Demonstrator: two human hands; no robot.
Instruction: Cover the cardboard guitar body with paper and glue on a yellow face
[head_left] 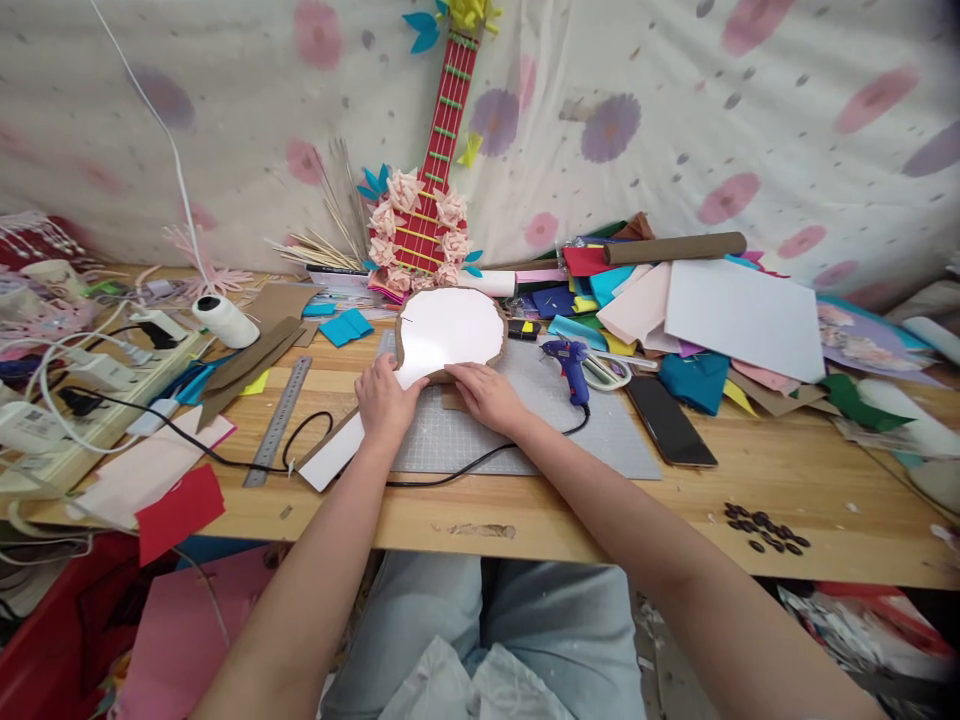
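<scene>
Matt white paper sheet on brown cardboard cutout; grey matt cutting mat; smooth pale wood surface; brushed metal ruler; glossy blue plastic glue gun; glossy black phone.

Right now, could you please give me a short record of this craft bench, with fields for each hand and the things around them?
left hand: pressing flat on the white guitar-shaped cutout
right hand: flat on the cutout's lower edge, over a cardboard piece
surface under work: grey cutting mat on wooden table
right of hands: blue glue gun, black phone
left of hands: metal ruler, white thread spool
behind: red decorated guitar model
</scene>
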